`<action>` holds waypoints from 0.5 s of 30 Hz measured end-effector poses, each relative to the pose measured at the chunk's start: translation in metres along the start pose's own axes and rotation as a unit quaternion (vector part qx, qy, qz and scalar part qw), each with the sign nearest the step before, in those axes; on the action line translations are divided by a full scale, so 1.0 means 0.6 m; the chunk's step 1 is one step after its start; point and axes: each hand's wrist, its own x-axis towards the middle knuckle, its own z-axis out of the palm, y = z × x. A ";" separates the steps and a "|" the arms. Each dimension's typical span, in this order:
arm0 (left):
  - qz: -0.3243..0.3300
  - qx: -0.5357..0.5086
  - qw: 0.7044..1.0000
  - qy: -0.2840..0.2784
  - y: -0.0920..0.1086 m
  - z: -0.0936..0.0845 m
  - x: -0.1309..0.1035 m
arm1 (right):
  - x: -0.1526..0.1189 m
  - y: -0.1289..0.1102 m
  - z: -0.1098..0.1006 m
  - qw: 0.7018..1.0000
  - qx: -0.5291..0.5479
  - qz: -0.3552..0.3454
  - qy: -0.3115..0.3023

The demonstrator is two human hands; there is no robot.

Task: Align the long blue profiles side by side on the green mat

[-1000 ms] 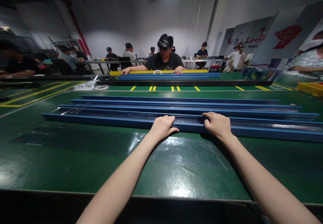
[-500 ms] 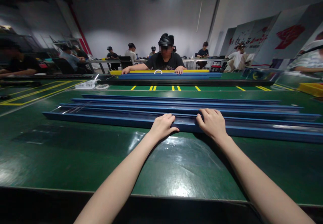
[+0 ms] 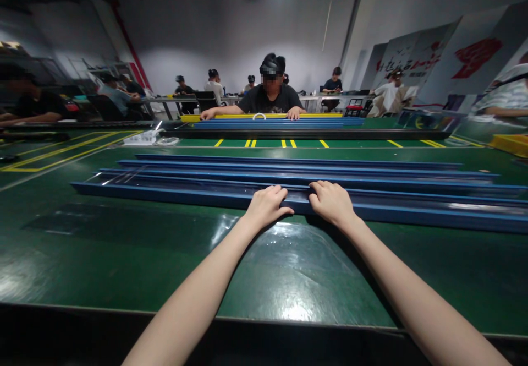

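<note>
A long blue U-shaped channel (image 3: 165, 194) lies crosswise on the green table, its open side up. My left hand (image 3: 266, 206) is closed over its near wall, fingers curled inside and thumb along the outer face. A short way to the right, my right hand (image 3: 333, 203) rests on the same channel, with its fingers bent over the near wall into the trough. The fingertips of both hands are partly hidden. Just behind lie more blue channels (image 3: 231, 163), side by side. Clear film or strip (image 3: 117, 176) shows at the left end of the near channels.
The green table (image 3: 103, 267) has a clear sheet (image 3: 295, 245) in front of the channels. A long black bar (image 3: 305, 134) crosses farther back. Opposite, a person (image 3: 270, 97) has both hands on a yellow bar (image 3: 192, 118) beside blue ones. A yellow bin (image 3: 509, 145) stands right.
My right hand has moved left along the near channel, closer to my left hand. My left hand stays on the channel in nearly the same place.
</note>
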 end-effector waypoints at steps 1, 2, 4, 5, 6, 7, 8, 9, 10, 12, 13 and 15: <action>0.002 0.004 1.000 0.002 0.000 0.000 0.000 | 0.000 0.000 -0.001 1.000 -0.001 -0.001 0.002; 0.003 0.008 1.000 0.003 0.001 0.000 0.000 | 0.001 0.000 -0.001 1.000 -0.001 -0.001 0.005; 0.004 0.015 1.000 0.001 0.002 -0.001 -0.001 | 0.001 0.000 -0.001 1.000 -0.003 0.002 0.009; 0.004 0.017 1.000 -0.001 0.003 -0.002 -0.001 | 0.000 0.000 -0.001 1.000 -0.003 0.005 0.011; 0.004 0.019 1.000 -0.004 0.004 -0.004 -0.001 | 0.000 -0.001 -0.001 1.000 -0.003 0.008 0.012; 0.004 0.020 1.000 -0.007 0.004 -0.005 -0.001 | 0.000 -0.001 -0.001 1.000 -0.003 0.013 0.013; 0.005 0.021 1.000 -0.010 0.005 -0.006 -0.002 | 0.000 -0.002 -0.001 1.000 -0.002 0.017 0.014; 0.007 0.023 1.000 -0.012 0.005 -0.007 -0.002 | -0.001 -0.002 -0.002 1.000 -0.001 0.021 0.015; 0.008 0.026 1.000 -0.014 0.005 -0.008 -0.002 | -0.001 -0.003 -0.002 1.000 0.000 0.024 0.016; 0.013 0.030 0.999 -0.016 0.005 -0.008 -0.002 | -0.001 -0.004 -0.002 0.999 0.002 0.027 0.019; 0.016 0.031 0.999 -0.017 0.005 -0.008 -0.003 | -0.001 -0.004 -0.003 0.999 0.002 0.029 0.022; 0.025 0.032 0.999 -0.017 0.005 -0.007 -0.002 | -0.001 -0.003 -0.002 0.999 0.002 0.031 0.027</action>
